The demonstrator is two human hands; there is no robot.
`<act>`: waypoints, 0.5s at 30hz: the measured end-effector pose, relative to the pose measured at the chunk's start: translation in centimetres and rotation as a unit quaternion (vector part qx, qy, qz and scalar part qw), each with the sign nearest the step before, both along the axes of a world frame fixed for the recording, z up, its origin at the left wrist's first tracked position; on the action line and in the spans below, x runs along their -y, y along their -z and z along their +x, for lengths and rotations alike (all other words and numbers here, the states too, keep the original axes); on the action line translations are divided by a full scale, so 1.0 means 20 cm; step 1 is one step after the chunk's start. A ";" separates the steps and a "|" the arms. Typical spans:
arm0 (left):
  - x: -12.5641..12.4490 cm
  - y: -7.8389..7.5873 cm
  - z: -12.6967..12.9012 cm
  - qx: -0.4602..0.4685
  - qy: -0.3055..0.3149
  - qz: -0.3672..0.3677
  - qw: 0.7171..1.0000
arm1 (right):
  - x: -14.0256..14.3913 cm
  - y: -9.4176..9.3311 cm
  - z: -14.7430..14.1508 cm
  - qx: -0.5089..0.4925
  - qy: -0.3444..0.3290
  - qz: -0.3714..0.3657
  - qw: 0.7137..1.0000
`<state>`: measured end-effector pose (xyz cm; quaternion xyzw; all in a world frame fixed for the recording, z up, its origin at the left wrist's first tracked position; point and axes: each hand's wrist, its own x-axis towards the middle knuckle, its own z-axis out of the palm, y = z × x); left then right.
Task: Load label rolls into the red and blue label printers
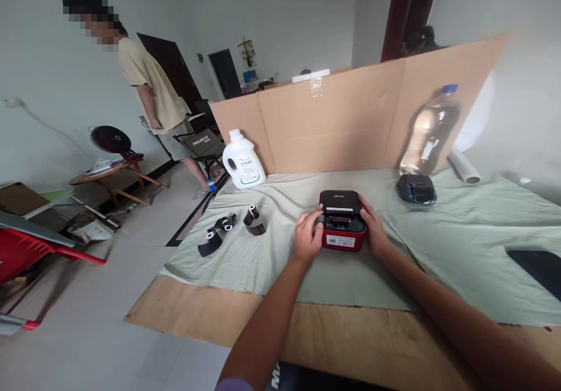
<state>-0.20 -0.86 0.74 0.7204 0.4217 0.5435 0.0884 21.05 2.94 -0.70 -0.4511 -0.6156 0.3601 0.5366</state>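
The left hand (308, 234) and right hand (373, 225) grip the box (343, 227) between them, on the cloth (280, 269) over the tabletop (193, 309). Its lid (339, 199) looks raised; dropping, it could pinch fingers resting close. Dragging the box might ruck the cloth, sending the loose rolls (255, 228) rolling or tipping the jug (245, 166).

Pale walls (272, 17) here, softly lit, and two dark doors (170, 66) towards the back; down on the grey floor (140, 303) a dark chair (199, 144) stands, and over on the left, a wooden table (83, 177) carries a black fan (111, 138), a red frame (44, 253) nearer in!
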 end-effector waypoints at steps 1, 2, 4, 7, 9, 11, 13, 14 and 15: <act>0.00 0.00 0.00 -0.001 0.000 -0.002 1.000 | 0.01 -0.01 0.00 -0.008 0.008 0.004 1.000; 0.00 0.00 0.00 -0.002 0.001 -0.003 1.000 | 0.02 -0.02 0.00 -0.023 0.018 0.008 1.000; 0.01 -0.01 0.00 0.002 0.002 -0.007 1.000 | 0.02 -0.03 0.00 -0.043 0.026 0.015 0.999; 0.00 -0.02 0.01 0.014 -0.001 -0.015 1.000 | 0.02 -0.03 0.00 -0.057 0.023 0.015 0.998; 0.00 -0.02 0.01 0.022 -0.007 -0.019 1.000 | 0.01 -0.03 -0.01 -0.075 0.019 -0.004 0.997; -0.01 -0.02 0.01 0.025 -0.015 -0.025 0.999 | -0.01 -0.04 -0.01 -0.100 0.016 -0.031 0.994; -0.02 -0.02 0.01 0.019 -0.021 -0.032 0.999 | -0.01 -0.05 -0.02 -0.119 0.016 -0.056 0.991; -0.03 -0.01 0.02 0.013 -0.022 -0.034 0.999 | -0.02 -0.06 -0.02 -0.121 0.017 -0.064 0.990; -0.03 -0.01 0.02 0.009 -0.023 -0.035 0.999 | -0.02 -0.07 -0.02 -0.118 0.018 -0.069 0.990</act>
